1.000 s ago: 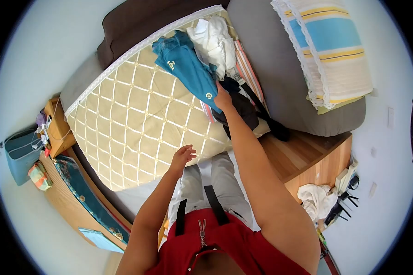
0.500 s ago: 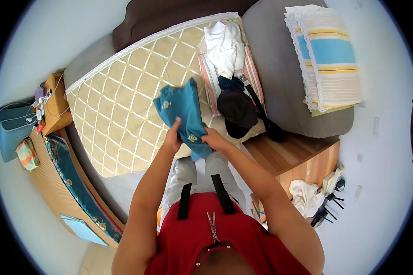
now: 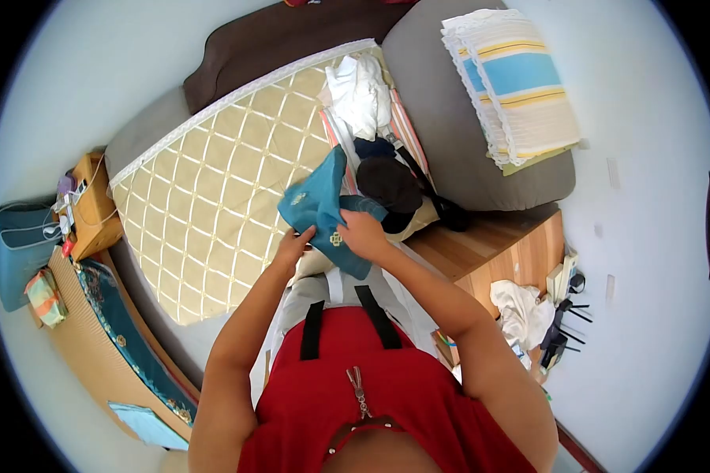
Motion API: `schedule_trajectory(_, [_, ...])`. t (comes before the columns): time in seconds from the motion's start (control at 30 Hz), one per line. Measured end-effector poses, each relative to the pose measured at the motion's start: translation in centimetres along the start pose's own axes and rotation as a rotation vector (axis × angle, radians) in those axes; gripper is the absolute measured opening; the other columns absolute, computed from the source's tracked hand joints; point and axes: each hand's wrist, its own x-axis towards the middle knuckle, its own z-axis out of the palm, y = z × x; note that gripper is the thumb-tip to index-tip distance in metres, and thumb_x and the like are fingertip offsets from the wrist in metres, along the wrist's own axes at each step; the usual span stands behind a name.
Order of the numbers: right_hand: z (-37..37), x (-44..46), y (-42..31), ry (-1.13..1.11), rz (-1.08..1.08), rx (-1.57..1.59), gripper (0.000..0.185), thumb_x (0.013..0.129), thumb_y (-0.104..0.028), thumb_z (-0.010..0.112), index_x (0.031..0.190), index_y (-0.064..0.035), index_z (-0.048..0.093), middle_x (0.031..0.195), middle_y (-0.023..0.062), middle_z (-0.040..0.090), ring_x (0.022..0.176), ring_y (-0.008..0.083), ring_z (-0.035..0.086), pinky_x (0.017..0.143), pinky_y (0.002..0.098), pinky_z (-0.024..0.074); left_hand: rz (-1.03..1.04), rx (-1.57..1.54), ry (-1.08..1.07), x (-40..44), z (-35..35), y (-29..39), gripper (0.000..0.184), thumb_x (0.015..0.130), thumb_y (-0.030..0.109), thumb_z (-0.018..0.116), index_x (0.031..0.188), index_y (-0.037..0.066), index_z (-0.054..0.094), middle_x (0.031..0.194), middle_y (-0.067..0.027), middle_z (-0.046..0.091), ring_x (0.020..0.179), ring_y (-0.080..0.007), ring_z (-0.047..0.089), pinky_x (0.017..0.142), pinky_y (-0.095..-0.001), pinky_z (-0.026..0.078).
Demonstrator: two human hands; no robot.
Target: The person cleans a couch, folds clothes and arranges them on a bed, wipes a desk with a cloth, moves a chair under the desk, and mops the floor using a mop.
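One teal cloth [image 3: 317, 206], long axis far-left to near-right, is clamped by flanking left hand [image 3: 293, 247] and right hand [image 3: 364, 235].

The sofa [image 3: 268, 47] wears a tan cover [image 3: 213, 205] crossed by white lines, with a lacy far edge. Toward the cover's right end lies a striped cloth [image 3: 403, 118]; a white cloth [image 3: 359, 96] is heaped on its far part, with a navy cloth [image 3: 373, 147] and a dark cap [image 3: 390, 181] nearer and a black strap [image 3: 423, 180] alongside. The grey armrest [image 3: 418, 87] bears a folded blanket [image 3: 521, 79], banded blue and yellow.
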Motion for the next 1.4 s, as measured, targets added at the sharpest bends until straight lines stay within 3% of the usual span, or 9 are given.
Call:
schedule_trajectory(0.1, [-2.9, -1.5, -3.4, -0.067, -0.208, -0.199, 0.017, 0.08, -0.017, 0.059, 0.095, -0.0092, 0.063, 0.083, 0.0142, 0.063, 0.078, 0.0353, 0.064, 0.067, 0.0456, 0.0511, 0.571, 0.57, 0.562, -0.9, -1.6, 0.0, 0.071, 0.072, 0.022, 0.079, 0.131, -0.001, 0.047, 0.134, -0.0231, 0.046, 0.116, -0.0392, 0.051, 0.096, -0.0437, 0.043])
schedule_trajectory(0.2, [-3.7, -3.2, -5.4, -0.125, -0.341, -0.295, 0.016, 0.078, -0.013, 0.057, 0.092, -0.0126, 0.064, 0.08, 0.0115, 0.062, 0.073, 0.0315, 0.065, 0.062, 0.0424, 0.0525, 1.105, 0.801, 0.447, -4.3, -1.5, 4.4, 0.076, 0.069, 0.013, 0.077, 0.138, 0.009, 0.045, 0.147, -0.023, 0.03, 0.129, -0.0416, 0.038, 0.104, -0.0458, 0.037])
schedule_trajectory(0.3, [-5.3, -4.5, -7.6, -0.198, -0.378, -0.372, 0.016, 0.078, -0.012, 0.057, 0.092, -0.0139, 0.065, 0.08, 0.0089, 0.061, 0.072, 0.0289, 0.066, 0.06, 0.0405, 0.0525, 1.311, 1.128, 0.195, -6.2, -1.3, 7.6, 0.081, 0.065, 0.007, 0.076, 0.139, 0.019, 0.045, 0.15, -0.0182, 0.028, 0.136, -0.0394, 0.029, 0.109, -0.0473, 0.031])
schedule_trajectory(0.43, [-6.8, -6.4, -8.2, -0.222, -0.414, -0.433, 0.017, 0.078, -0.012, 0.057, 0.093, -0.015, 0.066, 0.081, 0.0084, 0.061, 0.073, 0.0282, 0.066, 0.059, 0.0395, 0.0519, 1.35, 1.359, -0.082, -7.5, -0.9, 9.8, 0.065, 0.062, 0.007, 0.075, 0.124, 0.018, 0.057, 0.151, -0.0081, 0.031, 0.139, -0.0342, 0.027, 0.11, -0.0499, 0.028])
schedule_trajectory(0.57, [-8.6, -7.6, -8.4, -0.168, -0.345, -0.403, 0.021, 0.079, -0.012, 0.057, 0.097, -0.0169, 0.067, 0.081, 0.0076, 0.06, 0.073, 0.0278, 0.065, 0.058, 0.039, 0.0514, 1.176, 1.297, -0.166, -4.4, -2.4, 7.5, 0.049, 0.062, 0.008, 0.075, 0.109, 0.015, 0.061, 0.122, -0.0085, 0.057, 0.128, -0.0295, 0.043, 0.108, -0.0484, 0.03])
schedule_trajectory(0.6, [-9.3, -7.9, -8.7, -0.135, -0.331, -0.381, 0.022, 0.079, -0.012, 0.057, 0.098, -0.0174, 0.067, 0.081, 0.0074, 0.06, 0.073, 0.0277, 0.065, 0.059, 0.0392, 0.0514, 1.237, 1.233, -0.088, -3.8, -2.7, 7.0, 0.034, 0.064, 0.007, 0.073, 0.096, 0.013, 0.064, 0.103, -0.0068, 0.064, 0.115, -0.0279, 0.054, 0.104, -0.0474, 0.034])
schedule_trajectory(0.8, [-12.7, -9.6, -7.1, 0.083, -0.206, -0.34, 0.036, 0.075, -0.013, 0.067, 0.11, -0.0199, 0.065, 0.084, 0.0047, 0.058, 0.076, 0.0249, 0.064, 0.062, 0.0373, 0.0513, 1.02, 0.897, 0.019, -1.1, -5.7, 4.4, 0.012, 0.068, 0.001, 0.065, 0.079, 0.007, 0.065, 0.081, -0.0097, 0.065, 0.082, -0.0325, 0.061, 0.08, -0.043, 0.046])
schedule_trajectory(1.07, [-10.3, -12.1, 0.4, 0.024, -0.054, -0.339, 0.027, 0.075, -0.009, 0.066, 0.102, -0.0123, 0.065, 0.091, 0.0065, 0.057, 0.086, 0.0258, 0.062, 0.07, 0.0381, 0.0517, 1.261, 1.179, 0.327, -6.9, -6.5, 9.3, 0.023, 0.066, -0.008, 0.058, 0.084, 0.005, 0.064, 0.087, -0.0121, 0.064, 0.092, -0.0336, 0.059, 0.085, -0.0429, 0.045])
schedule_trajectory(1.4, [-17.0, -10.6, 5.1, 0.348, -0.015, 0.167, 0.015, 0.081, -0.011, 0.063, 0.094, -0.0041, 0.062, 0.092, 0.0141, 0.061, 0.087, 0.0338, 0.061, 0.073, 0.0416, 0.0498, 1.53, 1.17, 0.559, -6.9, 1.3, 24.1, 0.029, 0.073, -0.009, 0.056, 0.096, 0.006, 0.065, 0.097, -0.0147, 0.058, 0.097, -0.0348, 0.056, 0.085, -0.0423, 0.044])
